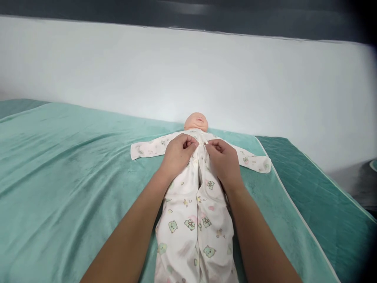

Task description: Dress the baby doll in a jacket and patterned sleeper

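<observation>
A baby doll (pixel 196 121) lies on its back, its head toward the wall. It wears a white romper (pixel 185 208) printed with green and pink animals, both sleeves stretched out to the sides. Below the chest, the front opening is parted down the middle. My left hand (pixel 180 154) pinches the left edge of that opening at the chest. Across from it, my right hand (pixel 223 159) pinches the right edge, a small gap away. The fingertips hide whatever fastener may be there. One small button (pixel 196 161) shows just below my left fingers.
Under the doll spreads a wrinkled light green blanket (pixel 88 188) with a pale border on the right. A darker green quilted cover (pixel 312 188) lies beyond that border. Behind stands a white wall (pixel 118 67) with a dark band above.
</observation>
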A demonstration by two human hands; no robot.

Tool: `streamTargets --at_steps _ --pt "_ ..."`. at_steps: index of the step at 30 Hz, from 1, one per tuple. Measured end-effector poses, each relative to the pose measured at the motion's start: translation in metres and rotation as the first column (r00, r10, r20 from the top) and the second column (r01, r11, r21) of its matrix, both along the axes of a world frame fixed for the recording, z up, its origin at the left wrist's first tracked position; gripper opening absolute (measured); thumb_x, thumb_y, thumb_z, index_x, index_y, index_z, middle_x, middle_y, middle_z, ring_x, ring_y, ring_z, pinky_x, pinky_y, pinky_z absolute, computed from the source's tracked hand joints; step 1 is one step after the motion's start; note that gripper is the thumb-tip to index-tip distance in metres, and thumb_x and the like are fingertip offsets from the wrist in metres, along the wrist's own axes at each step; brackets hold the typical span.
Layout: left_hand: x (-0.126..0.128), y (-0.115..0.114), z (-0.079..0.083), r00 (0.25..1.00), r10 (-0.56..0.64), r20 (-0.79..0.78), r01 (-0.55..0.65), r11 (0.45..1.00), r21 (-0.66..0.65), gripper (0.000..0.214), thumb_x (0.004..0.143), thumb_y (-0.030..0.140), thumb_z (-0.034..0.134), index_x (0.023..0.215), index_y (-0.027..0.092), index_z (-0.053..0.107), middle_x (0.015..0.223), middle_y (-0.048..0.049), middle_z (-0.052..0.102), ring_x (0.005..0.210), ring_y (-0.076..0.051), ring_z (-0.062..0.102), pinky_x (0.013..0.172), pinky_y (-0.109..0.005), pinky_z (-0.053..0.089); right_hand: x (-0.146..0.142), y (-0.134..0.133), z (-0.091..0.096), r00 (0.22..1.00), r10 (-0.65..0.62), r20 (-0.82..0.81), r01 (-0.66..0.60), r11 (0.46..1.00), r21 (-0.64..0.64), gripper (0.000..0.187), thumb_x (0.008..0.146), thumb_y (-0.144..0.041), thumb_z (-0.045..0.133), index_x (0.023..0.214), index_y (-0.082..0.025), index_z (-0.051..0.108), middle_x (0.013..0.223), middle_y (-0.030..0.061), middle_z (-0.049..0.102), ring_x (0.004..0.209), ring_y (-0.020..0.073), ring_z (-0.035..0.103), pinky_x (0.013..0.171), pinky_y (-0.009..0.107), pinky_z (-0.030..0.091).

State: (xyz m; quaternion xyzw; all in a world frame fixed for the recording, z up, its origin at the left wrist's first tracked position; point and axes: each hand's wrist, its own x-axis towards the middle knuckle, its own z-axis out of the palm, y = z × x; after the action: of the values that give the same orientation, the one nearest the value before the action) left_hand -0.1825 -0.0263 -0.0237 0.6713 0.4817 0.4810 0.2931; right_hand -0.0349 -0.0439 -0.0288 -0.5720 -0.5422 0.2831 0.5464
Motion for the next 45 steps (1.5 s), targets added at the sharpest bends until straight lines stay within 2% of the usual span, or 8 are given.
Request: streamTargets --at_steps 4,10,16,27,31,36,41,45 --pt "0.001 0.000 0.002 0.999 -0.008 -0.037 0.008 1.000 0.006 0.012 0.085 0.029 0.057 0.081 0.019 0.062 0.074 0.0017 0.055 0.070 -0.013 0.050 0.068 -0.027 0.040 0.004 0.001 -0.002 0.982 0.105 -0.157 -0.102 0.994 0.025 0.018 0.078 -0.034 0.065 0.085 -0.020 0.072 0.085 0.0008 0.072 0.080 0.0167 0.063 0.074 0.027 0.047" --pt "0.002 -0.002 0.004 0.998 -0.003 -0.058 0.004 1.000 0.012 0.012 0.087 0.030 0.055 0.084 0.020 0.060 0.076 0.0016 0.055 0.072 -0.013 0.050 0.068 -0.027 0.040 0.005 -0.003 0.002 0.984 0.142 -0.105 -0.139 0.989 0.041 0.019 0.078 -0.033 0.067 0.090 -0.020 0.075 0.090 0.0023 0.074 0.085 0.0170 0.066 0.081 0.029 0.049" --pt "0.003 -0.001 0.005 0.986 -0.003 -0.168 0.014 0.998 0.062 0.021 0.091 0.034 0.052 0.075 0.020 0.054 0.075 0.0007 0.057 0.074 -0.015 0.051 0.068 -0.029 0.040 0.010 -0.003 0.003 0.977 0.199 -0.079 -0.199 0.980 0.001 0.025 0.077 -0.037 0.070 0.095 -0.020 0.075 0.088 0.0031 0.073 0.080 0.0165 0.065 0.075 0.029 0.050" --pt "0.003 -0.005 0.007 0.983 -0.002 -0.184 0.013 0.998 0.058 0.014 0.089 0.029 0.054 0.082 0.020 0.062 0.079 -0.0007 0.059 0.079 -0.016 0.053 0.072 -0.030 0.041 0.012 0.000 -0.004 0.959 0.255 -0.119 -0.257 0.966 -0.001 0.030 0.077 -0.039 0.071 0.100 -0.021 0.072 0.091 0.0029 0.069 0.080 0.0147 0.062 0.074 0.028 0.050" --pt "0.003 -0.005 0.006 0.990 0.001 -0.143 0.006 0.999 0.052 0.014 0.088 0.032 0.057 0.084 0.020 0.064 0.078 -0.0009 0.058 0.077 -0.016 0.053 0.071 -0.029 0.041 0.010 -0.001 -0.003 0.960 0.250 -0.127 -0.253 0.968 -0.003 0.029 0.077 -0.039 0.070 0.100 -0.021 0.071 0.092 0.0029 0.069 0.078 0.0143 0.061 0.072 0.027 0.049" --pt "0.001 -0.006 0.006 0.998 -0.003 -0.059 0.003 1.000 0.013 0.011 0.086 0.026 0.057 0.085 0.019 0.066 0.076 0.0001 0.056 0.074 -0.014 0.052 0.069 -0.028 0.041 0.009 -0.002 -0.002 0.970 0.225 -0.096 -0.226 0.974 -0.007 0.030 0.078 -0.038 0.069 0.101 -0.020 0.069 0.088 0.0016 0.068 0.072 0.0128 0.058 0.067 0.027 0.048" --pt "0.000 -0.004 0.005 0.998 -0.053 0.018 0.054 0.998 -0.021 0.013 0.085 0.029 0.058 0.083 0.019 0.066 0.072 0.0017 0.054 0.069 -0.012 0.049 0.066 -0.027 0.039 0.010 -0.001 -0.001 0.966 0.243 -0.083 -0.245 0.969 -0.015 0.029 0.077 -0.036 0.070 0.101 -0.021 0.068 0.088 0.0011 0.068 0.072 0.0123 0.057 0.067 0.026 0.047" --pt "-0.002 0.000 0.005 0.985 -0.110 0.130 0.124 0.987 -0.106 0.015 0.083 0.032 0.061 0.083 0.018 0.067 0.076 0.0007 0.058 0.065 -0.011 0.047 0.060 -0.026 0.037 0.008 -0.002 0.000 0.959 0.266 -0.100 -0.269 0.963 -0.015 0.029 0.077 -0.035 0.070 0.101 -0.020 0.066 0.086 0.0002 0.067 0.072 0.0120 0.058 0.067 0.026 0.046"
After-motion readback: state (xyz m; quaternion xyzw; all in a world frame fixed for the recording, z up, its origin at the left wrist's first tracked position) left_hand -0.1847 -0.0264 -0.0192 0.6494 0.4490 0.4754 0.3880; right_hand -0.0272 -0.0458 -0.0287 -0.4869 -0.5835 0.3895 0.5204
